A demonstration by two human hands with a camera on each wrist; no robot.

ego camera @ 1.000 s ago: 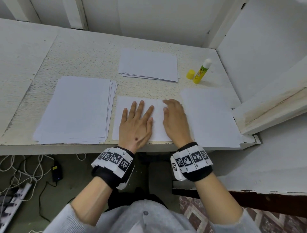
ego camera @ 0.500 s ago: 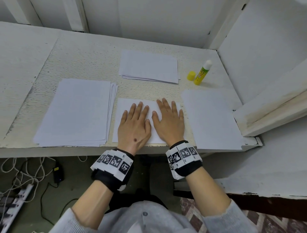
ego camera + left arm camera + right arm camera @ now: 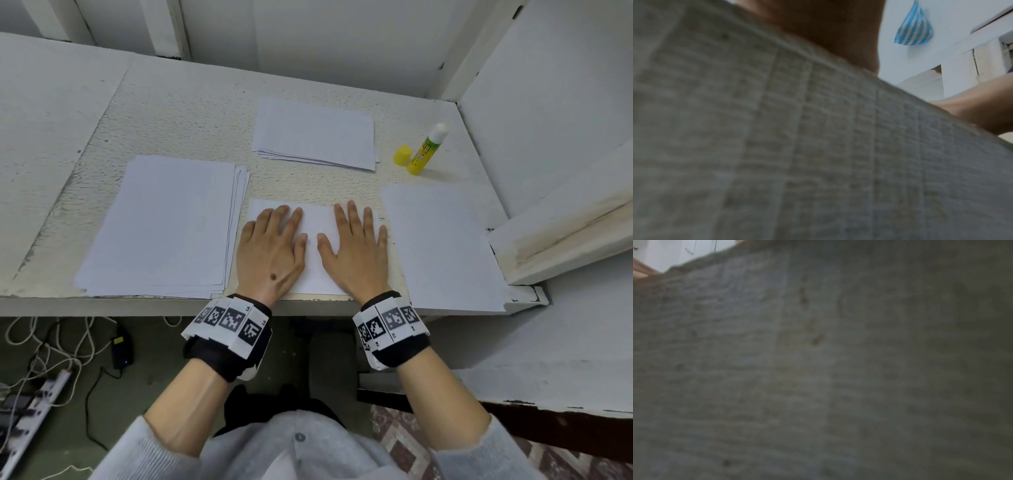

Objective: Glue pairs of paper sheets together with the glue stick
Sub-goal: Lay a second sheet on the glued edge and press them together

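A small white sheet (image 3: 315,267) lies at the table's front edge, in the middle. My left hand (image 3: 274,240) presses flat on its left half, fingers straight. My right hand (image 3: 352,240) presses flat on its right half, fingers spread, the little finger at the sheet's right edge. The thumbs lie a little apart. The yellow-green glue stick (image 3: 426,150) stands uncapped at the back right, out of both hands, with its yellow cap (image 3: 402,155) beside it. Both wrist views show only blurred grey knitted fabric (image 3: 777,146), no fingers.
A thick stack of larger white sheets (image 3: 164,226) lies left of my hands. A small pile of sheets (image 3: 315,133) sits at the back. One large sheet (image 3: 442,246) lies to the right. White walls close the table's back and right.
My right hand slid left up against the left hand, then back right across the sheet. The left hand shifted slightly left. Both stay flat on the paper.
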